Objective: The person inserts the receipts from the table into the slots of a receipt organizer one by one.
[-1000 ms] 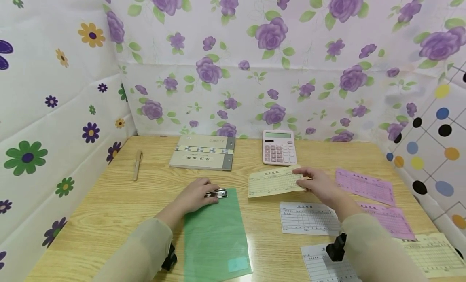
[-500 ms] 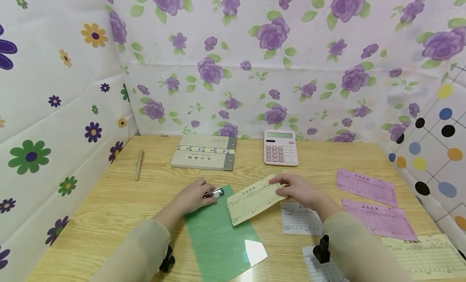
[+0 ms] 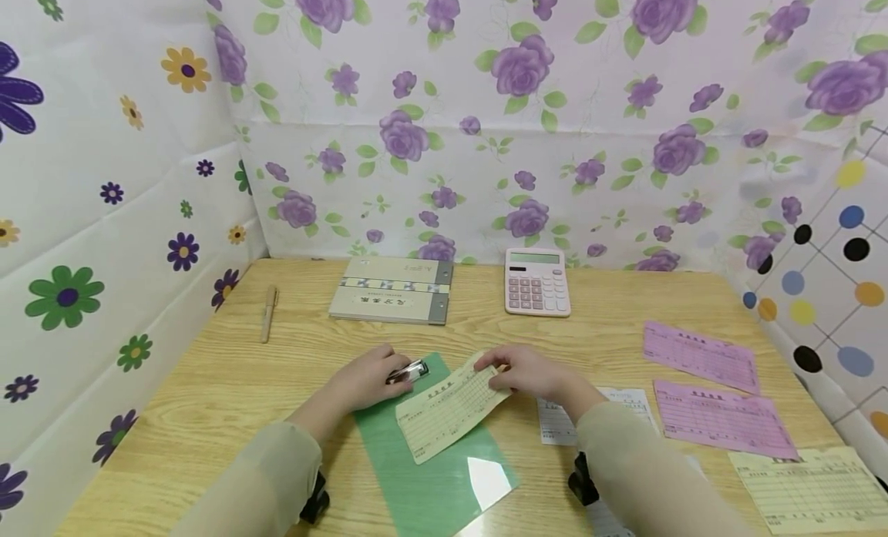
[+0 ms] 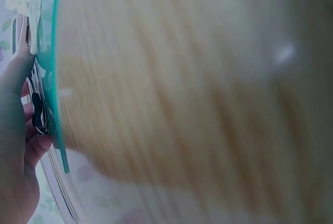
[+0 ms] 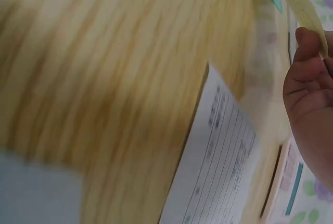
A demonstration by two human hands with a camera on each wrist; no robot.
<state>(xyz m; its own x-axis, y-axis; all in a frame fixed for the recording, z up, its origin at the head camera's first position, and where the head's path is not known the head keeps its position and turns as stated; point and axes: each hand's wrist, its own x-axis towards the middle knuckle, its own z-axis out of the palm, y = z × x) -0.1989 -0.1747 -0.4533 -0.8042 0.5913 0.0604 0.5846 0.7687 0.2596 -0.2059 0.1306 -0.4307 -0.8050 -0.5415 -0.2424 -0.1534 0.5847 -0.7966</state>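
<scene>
My left hand [image 3: 368, 379] grips the top end of a green clip folder [image 3: 402, 483], fingers at its silver metal clip [image 3: 418, 370]. The left wrist view catches the folder [image 4: 56, 94] nearly edge-on, with that hand's fingertips by the clip. Between thumb and fingers, my right hand [image 3: 530, 375] pinches the right end of a pale yellow printed form [image 3: 447, 415]. The form slants over the upper part of the folder, its free end pointing down-left. Seen from the right wrist, the slip [image 5: 303, 5] bends upward from the pinch.
Right of the folder lie white forms [image 3: 555, 423], partly under my right arm. Farther right are two pink forms [image 3: 701, 357] and another yellow form [image 3: 815, 487]. At the back stand a pink calculator [image 3: 537, 283] and a ledger book [image 3: 388, 290]; a pen [image 3: 268, 313] lies left.
My right hand has carried the yellow form leftward and down, from beside the folder to over it. The folder's lower end has swung right while my left hand stays on the clip.
</scene>
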